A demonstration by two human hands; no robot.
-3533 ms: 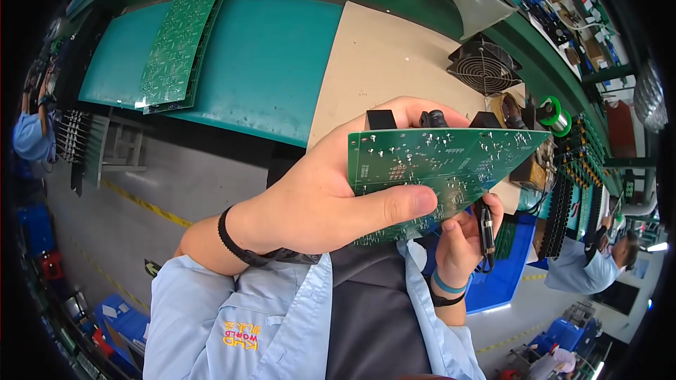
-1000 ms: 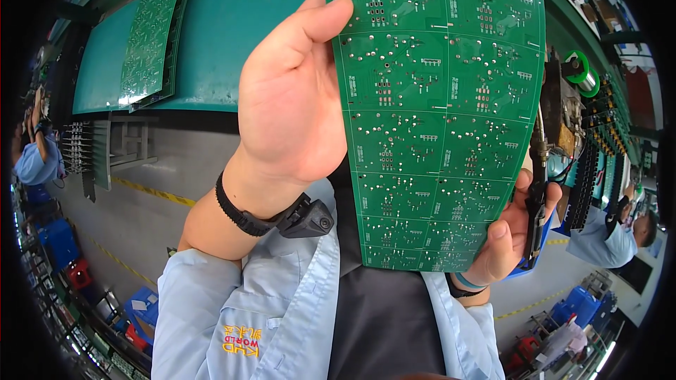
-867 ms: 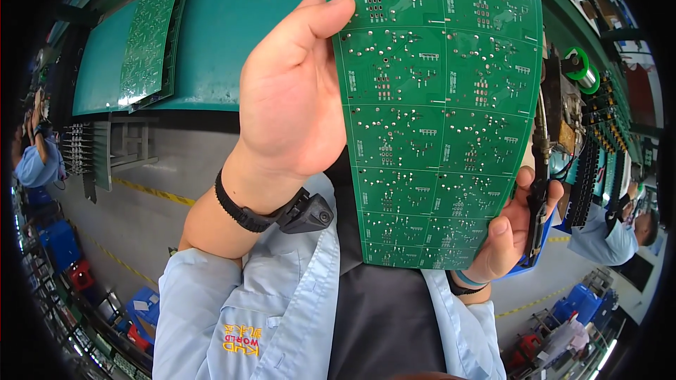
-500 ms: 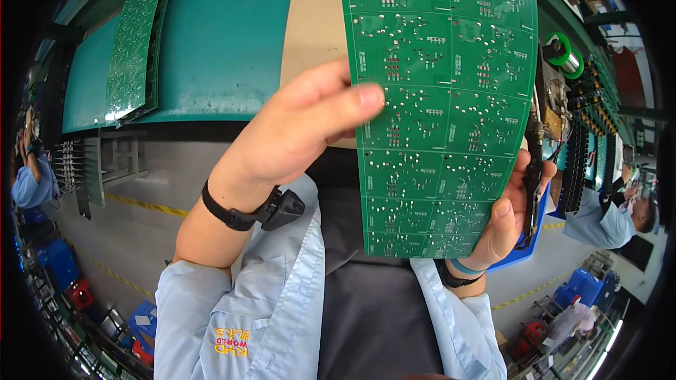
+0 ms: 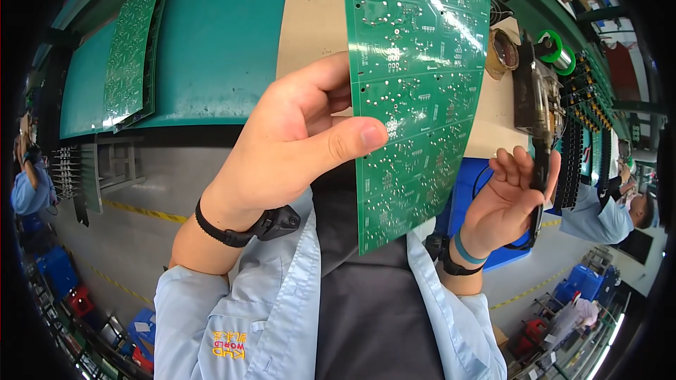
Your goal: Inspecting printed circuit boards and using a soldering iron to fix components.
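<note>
My left hand (image 5: 282,141) grips a large green circuit board panel (image 5: 415,98) by its left edge. The thumb lies over the solder-dotted face; the other fingers are hidden behind the panel. Upright but tilted, the panel is turned partly away at its right side. To the right of it and apart from it, my right hand (image 5: 503,200) has its palm turned up. A dark soldering iron (image 5: 541,158) lies between that hand's thumb and index finger, its other fingers loosely curled.
Another green panel (image 5: 130,56) rests on the teal bench mat (image 5: 218,49) at left. Beige board (image 5: 310,21) covers the middle. At right stand a round brownish container (image 5: 501,53), a green solder wire spool (image 5: 558,53) and a blue bin (image 5: 461,193). Other people work at both sides.
My right hand has let go of the panel's right edge and moved away, keeping the soldering iron. The panel has swung about its left edge, in my left hand.
</note>
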